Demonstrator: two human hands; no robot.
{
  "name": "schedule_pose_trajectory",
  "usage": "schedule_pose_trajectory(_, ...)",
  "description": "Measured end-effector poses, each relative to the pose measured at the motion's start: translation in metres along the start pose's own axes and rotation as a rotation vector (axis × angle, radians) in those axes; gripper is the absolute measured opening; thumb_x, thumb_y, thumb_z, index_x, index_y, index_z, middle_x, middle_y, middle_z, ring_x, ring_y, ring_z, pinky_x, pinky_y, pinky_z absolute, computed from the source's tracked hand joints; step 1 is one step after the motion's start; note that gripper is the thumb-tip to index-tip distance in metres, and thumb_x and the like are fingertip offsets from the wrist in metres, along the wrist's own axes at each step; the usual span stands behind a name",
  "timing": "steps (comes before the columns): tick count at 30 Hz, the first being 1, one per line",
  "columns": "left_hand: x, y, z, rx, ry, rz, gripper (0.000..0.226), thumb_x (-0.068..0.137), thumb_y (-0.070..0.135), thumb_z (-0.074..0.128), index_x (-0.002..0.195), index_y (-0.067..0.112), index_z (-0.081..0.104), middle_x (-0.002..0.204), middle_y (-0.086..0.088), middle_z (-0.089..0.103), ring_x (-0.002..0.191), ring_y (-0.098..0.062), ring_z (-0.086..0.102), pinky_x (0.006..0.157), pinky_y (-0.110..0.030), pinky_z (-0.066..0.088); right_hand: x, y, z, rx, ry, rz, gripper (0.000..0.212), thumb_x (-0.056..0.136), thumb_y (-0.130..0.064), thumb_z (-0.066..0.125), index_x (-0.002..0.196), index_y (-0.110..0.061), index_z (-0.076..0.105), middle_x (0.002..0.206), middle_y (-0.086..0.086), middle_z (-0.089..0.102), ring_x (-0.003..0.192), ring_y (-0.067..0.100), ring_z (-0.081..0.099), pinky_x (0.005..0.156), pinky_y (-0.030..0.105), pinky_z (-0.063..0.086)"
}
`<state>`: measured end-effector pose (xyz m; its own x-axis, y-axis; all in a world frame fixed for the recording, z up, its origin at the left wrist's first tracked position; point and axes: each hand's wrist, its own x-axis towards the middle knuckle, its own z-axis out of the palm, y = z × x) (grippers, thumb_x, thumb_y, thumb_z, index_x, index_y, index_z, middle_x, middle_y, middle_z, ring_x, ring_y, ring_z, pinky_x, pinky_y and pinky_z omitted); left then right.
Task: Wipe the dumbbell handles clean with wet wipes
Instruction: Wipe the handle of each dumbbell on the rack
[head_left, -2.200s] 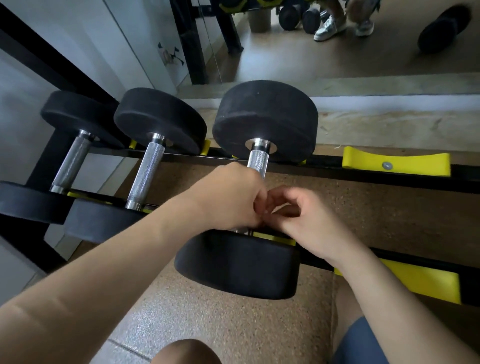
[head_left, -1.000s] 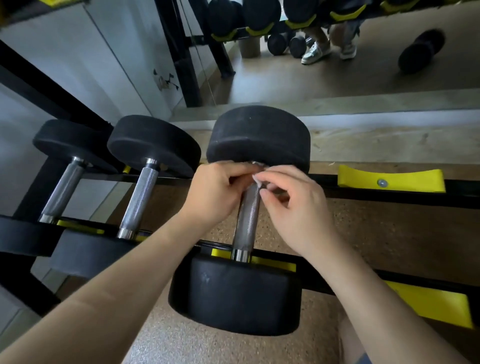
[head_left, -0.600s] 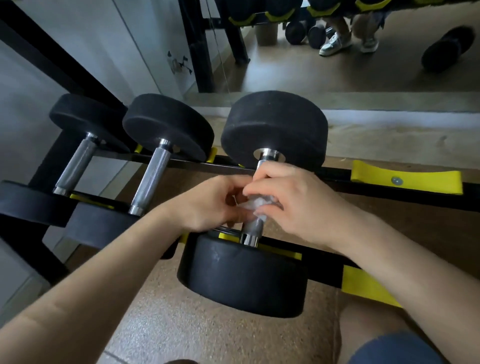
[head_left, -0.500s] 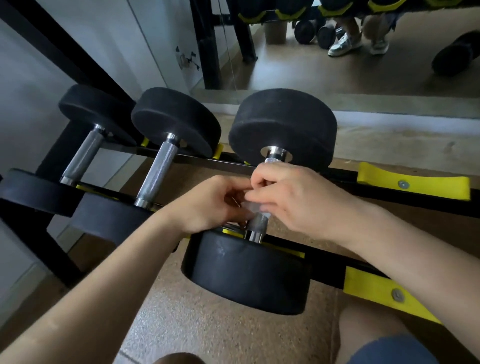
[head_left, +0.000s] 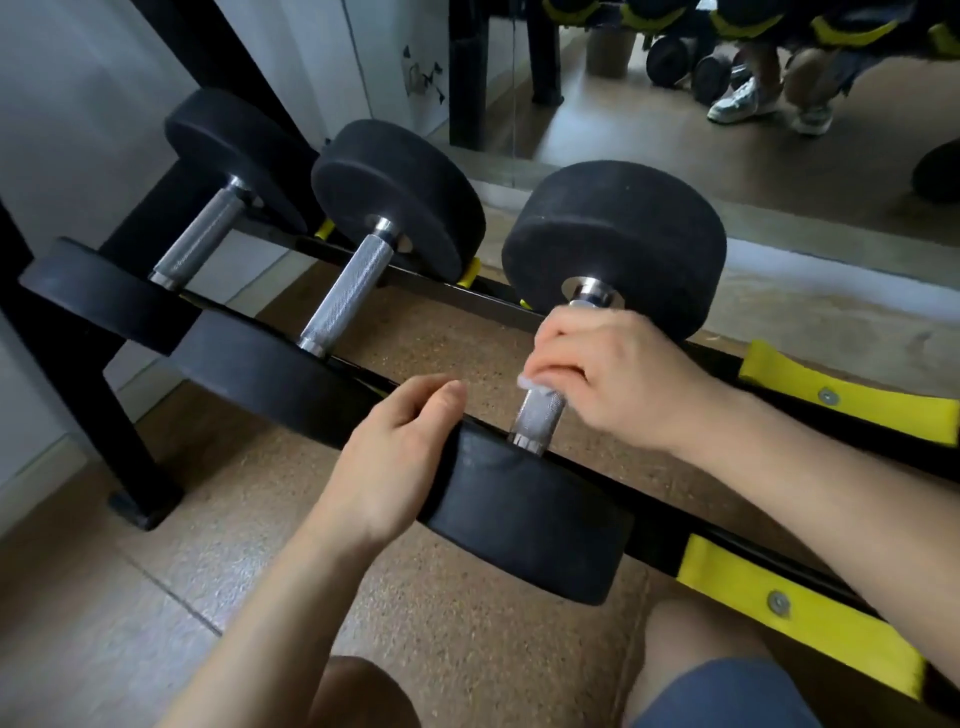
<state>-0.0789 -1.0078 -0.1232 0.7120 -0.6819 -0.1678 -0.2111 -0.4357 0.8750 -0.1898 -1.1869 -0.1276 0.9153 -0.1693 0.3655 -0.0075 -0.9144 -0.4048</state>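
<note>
Wiping is under way on the dumbbell at the right end of the row. This black dumbbell with round rubber heads (head_left: 618, 234) lies across the black steel front rail (head_left: 657, 545) of the rack. Its near head (head_left: 530, 525) hangs on my side of the rail, and its knurled silver steel handle (head_left: 537, 418) rises beyond the rail.

My right hand (head_left: 618, 374) is closed around the upper part of the handle, beyond the rail. A small white wet wipe (head_left: 535, 384) is clamped between the fingers and the metal, and only a crumpled corner of it shows. My left hand (head_left: 400, 457) rests against the left edge of the near head, just on my side of the rail. Its fingers are loosely bent and clasp nothing.

I judge the dumbbell heavy and stiff. It should stay in place under rubbing, so I would not lift it. The hold belongs on the handle, with the wipe wrapped around it. The wipe looks thin and soft, and the rough knurling may drag at it or tear it. Wet steel can also become slippery, so the pressure should be firm but even.

Further left along the rail lie two more black dumbbells with bare handles (head_left: 345, 291) (head_left: 197, 241). To the right, yellow plastic cradles (head_left: 795, 608) sit on the rail.
</note>
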Motion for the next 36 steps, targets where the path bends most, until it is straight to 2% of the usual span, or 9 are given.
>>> schedule_pose_trajectory(3,-0.001,-0.001,0.001,0.001,0.018,-0.011,0.024,0.094,0.039,0.05,0.107,0.03,0.068,0.108,0.022,0.063,0.11,-0.003,0.054,0.096,-0.023,0.037,-0.011,-0.016,0.004,0.02,-0.202,-0.176,0.015,0.082,-0.009,0.061,0.084,-0.011,0.076,0.087,0.001,0.063,0.075,0.018,0.06,0.067,0.033,0.051)
schedule_pose_trajectory(8,-0.003,-0.001,0.001,0.058,0.047,-0.016,0.044,0.081,0.062,0.042,0.108,0.036,0.064,0.112,0.019,0.064,0.115,-0.008,0.054,0.1,-0.03,0.04,0.007,0.016,-0.003,-0.166,0.237,-0.012,0.017,0.079,0.004,0.059,0.081,-0.004,0.074,0.081,0.011,0.064,0.072,0.034,0.061,0.062,0.043,0.053)
schedule_pose_trajectory(12,-0.028,0.01,0.002,0.315,0.066,0.087,0.06,0.082,0.073,0.026,0.126,0.04,0.05,0.125,0.018,0.056,0.121,-0.01,0.05,0.089,-0.025,0.035,-0.028,-0.014,0.019,-0.009,0.116,-0.155,0.025,0.094,-0.011,0.051,0.087,-0.004,0.075,0.088,0.009,0.066,0.08,0.027,0.064,0.072,0.038,0.053)
schedule_pose_trajectory(14,-0.041,0.012,0.005,0.446,0.059,0.141,0.079,0.071,0.079,0.022,0.138,0.041,0.037,0.139,0.02,0.044,0.126,-0.007,0.042,0.086,-0.019,0.029,-0.021,-0.004,0.013,-0.017,0.213,-0.149,0.04,0.102,-0.019,0.042,0.087,-0.002,0.075,0.086,0.011,0.067,0.079,0.027,0.065,0.073,0.038,0.053)
schedule_pose_trajectory(17,-0.049,0.01,0.007,0.538,0.071,0.187,0.092,0.069,0.091,0.021,0.145,0.038,0.02,0.145,0.018,0.035,0.129,-0.009,0.039,0.09,-0.02,0.031,-0.013,0.008,0.013,-0.042,0.387,0.016,0.025,0.095,-0.008,0.052,0.089,-0.004,0.076,0.088,0.011,0.066,0.082,0.024,0.063,0.077,0.037,0.052)
schedule_pose_trajectory(23,-0.052,0.006,0.008,0.662,0.079,0.23,0.113,0.054,0.094,0.008,0.149,0.034,0.005,0.148,0.012,0.032,0.134,-0.013,0.038,0.1,-0.027,0.037,-0.026,-0.003,0.013,-0.002,0.149,-0.237,0.043,0.103,-0.021,0.039,0.093,-0.002,0.075,0.09,0.011,0.066,0.082,0.024,0.064,0.077,0.033,0.052)
schedule_pose_trajectory(26,-0.05,0.007,0.007,0.684,0.084,0.255,0.11,0.055,0.093,0.007,0.148,0.033,0.008,0.145,0.011,0.034,0.132,-0.013,0.038,0.099,-0.026,0.036,-0.019,0.01,0.014,0.022,0.38,-0.019,0.02,0.093,-0.003,0.057,0.092,-0.004,0.076,0.09,0.009,0.067,0.084,0.016,0.062,0.078,0.029,0.052)
schedule_pose_trajectory(31,-0.041,0.007,0.003,0.667,0.021,0.308,0.105,0.059,0.093,0.013,0.146,0.035,0.011,0.139,0.008,0.041,0.126,-0.014,0.044,0.09,-0.022,0.033,-0.045,-0.014,0.032,0.232,0.293,0.001,0.013,0.085,-0.01,0.066,0.091,-0.007,0.077,0.092,-0.001,0.065,0.085,0.008,0.062,0.081,0.014,0.048)
schedule_pose_trajectory(36,-0.043,0.006,0.004,0.659,0.037,0.331,0.102,0.061,0.092,0.013,0.146,0.035,0.014,0.142,0.009,0.04,0.126,-0.014,0.044,0.092,-0.024,0.036,-0.018,0.016,0.04,0.043,0.812,0.355,0.014,0.082,0.005,0.069,0.091,-0.001,0.076,0.084,0.007,0.066,0.077,0.01,0.059,0.075,0.005,0.041)
